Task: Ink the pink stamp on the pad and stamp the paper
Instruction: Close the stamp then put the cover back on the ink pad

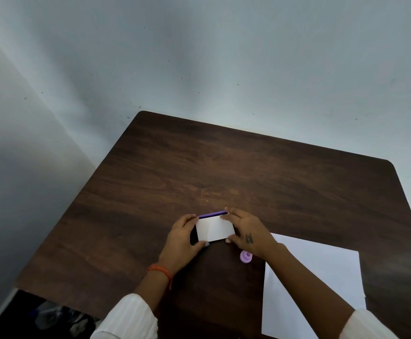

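Both hands point(183, 234) point(246, 231) gripping the pad point(214, 227), stamp point(245, 257) untouched just near of it; lid popping suddenly = ink smeared on paper point(322, 277).

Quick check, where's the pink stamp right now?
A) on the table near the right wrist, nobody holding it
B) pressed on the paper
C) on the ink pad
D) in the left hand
A: the pink stamp stands on the table beside the right wrist, untouched, while the left hand and right hand both grip the ink pad.
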Motion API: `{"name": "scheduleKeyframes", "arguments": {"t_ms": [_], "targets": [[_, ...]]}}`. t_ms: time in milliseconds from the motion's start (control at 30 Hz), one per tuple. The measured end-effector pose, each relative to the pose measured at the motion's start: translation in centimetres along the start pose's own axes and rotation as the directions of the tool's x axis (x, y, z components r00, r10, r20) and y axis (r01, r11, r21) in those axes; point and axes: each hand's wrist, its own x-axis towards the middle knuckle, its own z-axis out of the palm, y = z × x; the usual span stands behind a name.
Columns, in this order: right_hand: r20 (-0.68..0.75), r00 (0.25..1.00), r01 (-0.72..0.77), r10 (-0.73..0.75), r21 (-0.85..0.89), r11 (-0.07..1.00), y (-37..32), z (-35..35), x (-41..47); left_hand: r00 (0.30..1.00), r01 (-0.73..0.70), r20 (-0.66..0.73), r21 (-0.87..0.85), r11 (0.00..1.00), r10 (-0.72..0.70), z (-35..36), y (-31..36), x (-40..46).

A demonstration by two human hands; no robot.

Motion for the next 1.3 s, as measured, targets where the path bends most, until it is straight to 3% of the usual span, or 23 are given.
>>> {"name": "scheduleKeyframes", "arguments": {"t_ms": [300, 467, 700, 867, 1300], "targets": [[-0.042, 0.998, 0.052, -0.052, 0.0, 0.999, 0.3, 0.0, -0.2, 0.994, -0.059, -0.1, -0.058, 0.997, 0.053, 0.1, 0.3, -0.7], [-0.037, 0.998, 0.052, -0.051, 0.014, 0.999, 0.2, 0.0, -0.1, 0.991, -0.011, -0.133, -0.175, 0.985, -0.013, 0.3, 0.6, -1.0], [-0.02, 1.0, 0.017, -0.016, 0.057, 0.998, 0.4, 0.1, 0.3, 0.985, 0.147, -0.045, -0.272, 0.951, -0.165, 0.0, 0.4, -0.3], [0.024, 1.0, -0.003, 0.001, 0.055, 0.998, 0.7, -0.1, 0.7, 0.989, 0.144, 0.015, -0.231, 0.962, -0.144, -0.2, 0.3, 0.1], [0.077, 0.997, 0.013, -0.013, 0.01, 1.0, 0.9, -1.0, 1.8, 0.993, 0.112, -0.005, -0.249, 0.962, -0.117, -0.9, 0.3, 0.4]]}}
